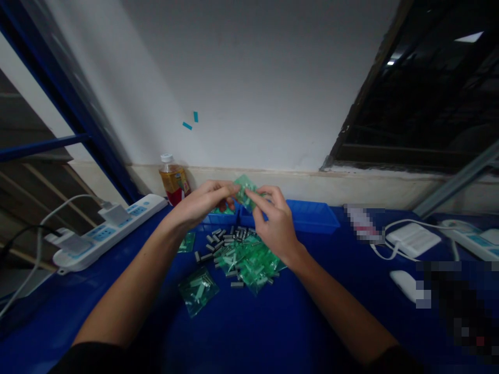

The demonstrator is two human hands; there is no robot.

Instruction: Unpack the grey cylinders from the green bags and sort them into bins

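Observation:
Between my two hands, above the pile, is a small green plastic bag (246, 183). My left hand (212, 200) pinches its left side with thumb and fingers. On the other side my right hand (275, 215) has its fingers closed on the bag. What lies inside it is too blurred to name. Below, a heap of similar green bags (251, 262) lies on the blue table, partly over several short grey metal pieces (212, 244). One filled green bag (198, 291) rests apart, nearer to me, and another shows below my left wrist.
Behind my hands stand blue plastic bins (312, 215). A bottle of amber drink (173, 179) is at the wall. White power strips (105, 234) with plugs lie left and right. A white adapter (413, 240) and a white mouse-like object (407, 285) sit at right.

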